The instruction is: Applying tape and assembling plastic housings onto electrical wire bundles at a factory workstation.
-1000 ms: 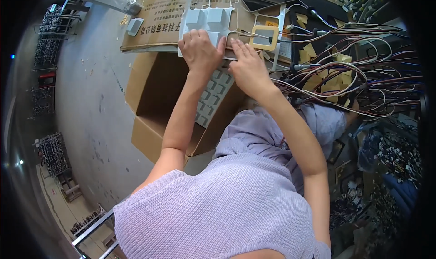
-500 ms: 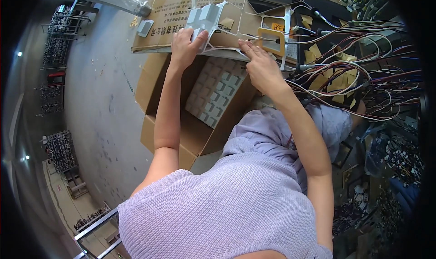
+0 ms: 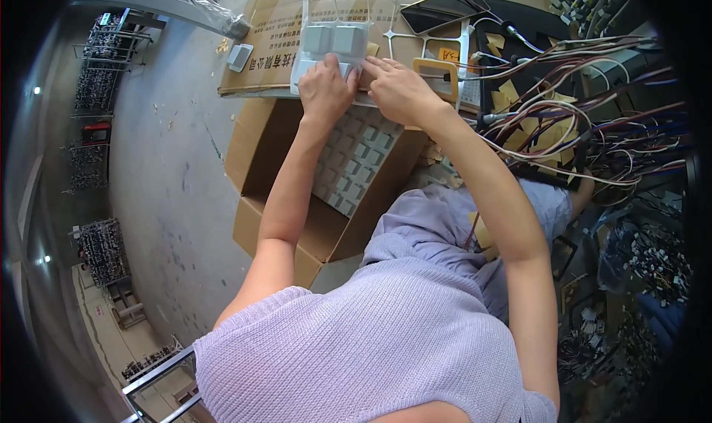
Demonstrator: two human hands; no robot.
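On the cardboard at the top, a pale tray-like piece (image 3: pixel 363 41) with raised, square grey blocks (image 3: pixel 318 39) lies squared up in front of me. My left hand (image 3: pixel 324 93) is curled over its near end, fingers and thumb around a grey block. From the right, my right hand (image 3: pixel 404 93) reaches its stretched fingers to the piece's right edge, beside my left thumb. What lies beneath my palms is hidden. White lattice frames (image 3: pixel 404 35) spread beyond and right of the piece. A yellow-framed part (image 3: pixel 455 80) lies right of my right hand.
Below my arms stands an open carton (image 3: pixel 256 141) holding rows of grey blocks (image 3: pixel 363 156). A dark phone-like slab (image 3: pixel 445 11) lies on the printed cardboard (image 3: pixel 274 48). Bundled cables (image 3: pixel 549 137) crowd the right. One loose grey piece (image 3: pixel 239 57) sits at the cardboard's left edge.
The tray-like piece has turned from tilted to nearly straight. My left hand has shifted right and slightly nearer; my right hand has moved left, bringing both hands together at the piece.
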